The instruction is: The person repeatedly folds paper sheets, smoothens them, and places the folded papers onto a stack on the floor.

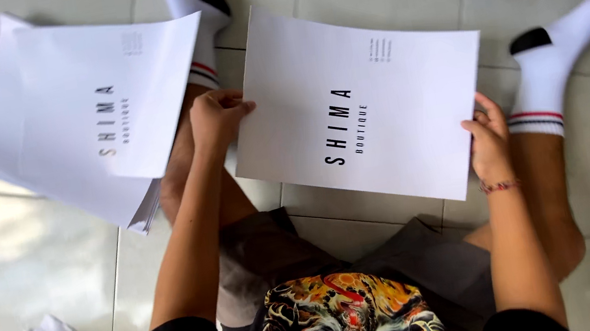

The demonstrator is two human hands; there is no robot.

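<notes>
The white printed sheet [356,103] is pinched at opposite edges by the left hand [217,117] and right hand [489,143] (hands apart); it could be creased if gripped unevenly

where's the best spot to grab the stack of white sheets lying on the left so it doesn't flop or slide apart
Probably the near corner of the stack of white sheets, where the edges fan out low beside the left hand. Come from that side and slip fingers under the whole pile, thumb on top. The sheets are thin, wide and lie flat on the tile floor, so a second grip on the opposite edge would likely stop sagging.
</notes>
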